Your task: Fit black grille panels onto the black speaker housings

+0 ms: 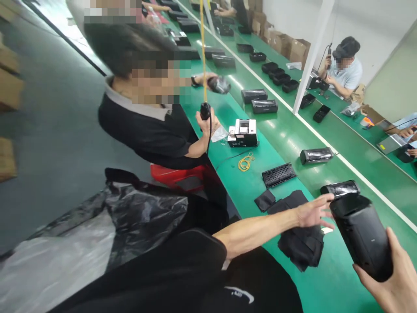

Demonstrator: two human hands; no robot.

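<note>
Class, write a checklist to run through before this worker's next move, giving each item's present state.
1. Black casing held in the right hand: ok.
2. Left hand free: ok, fingers spread, gripping nothing.
3. Left fingertips touching the casing: cannot tell; they overlap closely in this view.
4. Black cloth pieces squarely stacked: not ok, edges uneven.
5. Perforated black panel resting on the green table: ok.
</note>
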